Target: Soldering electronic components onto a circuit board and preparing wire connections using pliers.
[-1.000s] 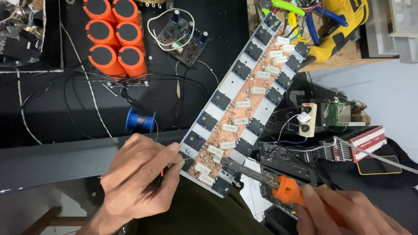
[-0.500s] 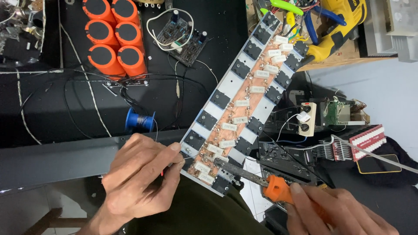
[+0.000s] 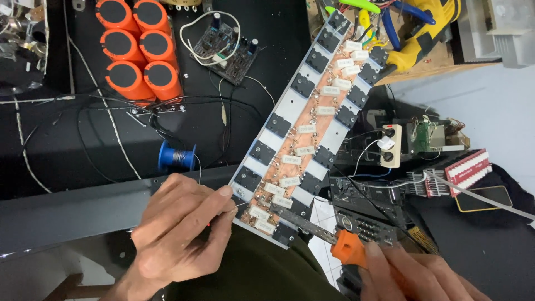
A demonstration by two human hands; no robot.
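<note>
Clearly the long copper-coloured circuit board, lined with black transistors and white block resistors, lies slanted over the front edge of the black bench, its near end overhanging. Unsupported there, I judge it could tip or shift under tool pressure, smearing a joint. The left hand, fingers curled, pinches a thin solder wire at the board's near corner. The right hand grips an orange-handled soldering iron, tip at that same end.

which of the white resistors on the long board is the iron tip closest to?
The last white resistor at the board's near end, closest to the left hand. The soldering iron in the right hand points at it; the others run up-board, away.
</note>
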